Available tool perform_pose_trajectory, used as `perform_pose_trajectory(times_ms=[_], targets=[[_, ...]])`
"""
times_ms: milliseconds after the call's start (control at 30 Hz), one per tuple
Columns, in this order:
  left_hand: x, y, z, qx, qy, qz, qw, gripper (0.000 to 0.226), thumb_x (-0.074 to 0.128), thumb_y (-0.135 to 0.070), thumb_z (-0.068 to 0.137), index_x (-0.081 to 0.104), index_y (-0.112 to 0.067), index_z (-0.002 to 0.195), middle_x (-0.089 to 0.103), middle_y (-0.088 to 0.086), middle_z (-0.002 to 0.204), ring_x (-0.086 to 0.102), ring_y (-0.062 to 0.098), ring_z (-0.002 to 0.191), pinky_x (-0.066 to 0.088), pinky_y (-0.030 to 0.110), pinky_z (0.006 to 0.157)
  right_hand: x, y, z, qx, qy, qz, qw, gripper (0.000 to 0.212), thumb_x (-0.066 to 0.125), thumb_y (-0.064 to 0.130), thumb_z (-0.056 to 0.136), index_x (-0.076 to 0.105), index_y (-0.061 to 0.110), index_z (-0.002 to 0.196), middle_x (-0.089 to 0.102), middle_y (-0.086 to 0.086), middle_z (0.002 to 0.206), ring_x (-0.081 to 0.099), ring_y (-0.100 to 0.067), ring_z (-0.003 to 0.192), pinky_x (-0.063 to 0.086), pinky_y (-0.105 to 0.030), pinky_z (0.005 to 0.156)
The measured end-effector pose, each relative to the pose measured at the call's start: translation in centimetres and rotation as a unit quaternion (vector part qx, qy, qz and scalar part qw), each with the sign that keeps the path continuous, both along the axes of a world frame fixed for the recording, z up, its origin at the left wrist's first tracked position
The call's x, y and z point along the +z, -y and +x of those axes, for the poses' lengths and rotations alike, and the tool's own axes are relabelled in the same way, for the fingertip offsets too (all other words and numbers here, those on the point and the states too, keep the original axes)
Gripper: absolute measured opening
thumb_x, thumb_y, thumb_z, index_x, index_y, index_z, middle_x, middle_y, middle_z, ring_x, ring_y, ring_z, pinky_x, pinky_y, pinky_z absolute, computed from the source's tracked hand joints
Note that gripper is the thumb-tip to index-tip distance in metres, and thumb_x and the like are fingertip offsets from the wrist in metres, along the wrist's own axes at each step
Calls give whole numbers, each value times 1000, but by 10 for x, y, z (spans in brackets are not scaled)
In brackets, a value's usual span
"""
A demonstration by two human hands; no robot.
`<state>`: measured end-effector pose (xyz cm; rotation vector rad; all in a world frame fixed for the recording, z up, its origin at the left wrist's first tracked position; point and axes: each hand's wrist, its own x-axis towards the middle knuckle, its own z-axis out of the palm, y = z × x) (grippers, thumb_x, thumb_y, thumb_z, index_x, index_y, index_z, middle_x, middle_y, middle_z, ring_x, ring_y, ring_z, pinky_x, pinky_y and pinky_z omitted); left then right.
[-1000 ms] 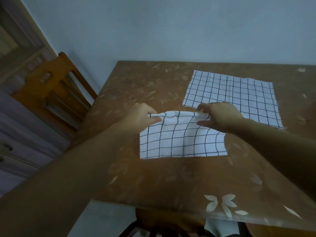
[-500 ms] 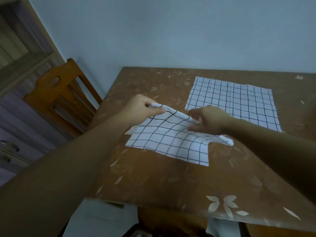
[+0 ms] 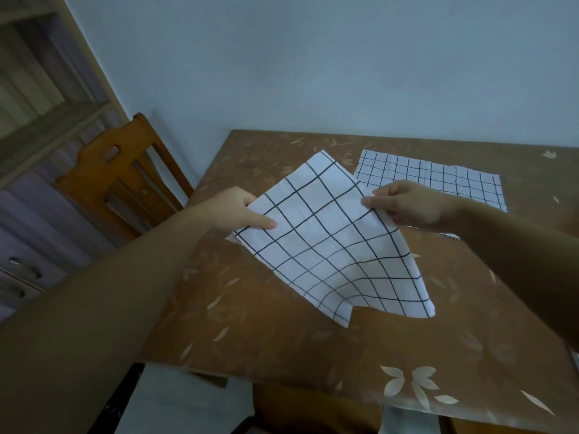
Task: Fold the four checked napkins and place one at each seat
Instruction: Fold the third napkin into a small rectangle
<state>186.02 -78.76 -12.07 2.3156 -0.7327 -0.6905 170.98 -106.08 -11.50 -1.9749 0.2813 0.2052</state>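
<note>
wooden chair (image 3: 119, 183) with a slatted back and a cut-out handle stood left of centre, against the worktop's (image 3: 282, 339) left edge. grey shelf unit (image 3: 47, 120) filled the upper left, drawers (image 3: 25, 270) with slot pulls the lower left, a plain pale wall (image 3: 313, 73) ran across the top. worktop was brown and glossy with a pale leaf print.

folded napkin (image 3: 329, 245) was in the centre of the frame, lifted off the worktop and tilted. it was thin white cloth with a dark grid, doubled, its lower end sagging; could not tell if that end touched the surface. it hid the near-left corner of the flat napkin (image 3: 438, 180), which lay spread and creased right of centre. left hand (image 3: 233, 209) grip pinched the folded napkin's left edge, thumb on top. right hand (image 3: 407, 203) grip pinched its right edge and covered part of the flat napkin's near edge.
</note>
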Motion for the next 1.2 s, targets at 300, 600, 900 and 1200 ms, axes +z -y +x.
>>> perform_pose_trajectory(times_ms=[300, 600, 900, 1200], targets=[[-8, 13, -8, 64, -97, -142, 983, 30, 79, -29, 77, 71, -16, 102, 74, -6, 96, 68, 8, 90, 51, 19, 74, -17, -5, 1, -136, 17, 64, 988, 25, 77, 19, 78, 71, 0, 93, 73, -21, 95, 70, -37, 85, 58, -44, 80], [-11, 18, -12, 139, -242, -292, 915, 23, 66, -5, 86, 68, -7, 108, 72, 10, 111, 69, 25, 103, 54, 42, 90, -13, 0, -5, -150, 19, 130, 980, 33, 74, 20, 79, 67, -1, 104, 74, -15, 96, 71, -28, 86, 58, -38, 77], [-20, 30, -25, 127, -228, -287, 922, 19, 71, -13, 83, 70, -10, 102, 73, 8, 107, 69, 23, 101, 49, 48, 98, -3, 1, -8, -246, 37, 223, 943, 41, 75, 18, 80, 64, 1, 116, 72, -16, 104, 71, -30, 92, 59, -40, 70], [-23, 41, -28, 145, -284, -295, 901, 55, 73, -35, 83, 57, -5, 127, 66, 12, 123, 65, 28, 111, 49, 45, 99, -10, 10, -20, -261, 19, 236, 936, 28, 65, 20, 89, 63, 7, 114, 73, -10, 105, 72, -22, 90, 58, -34, 70]])
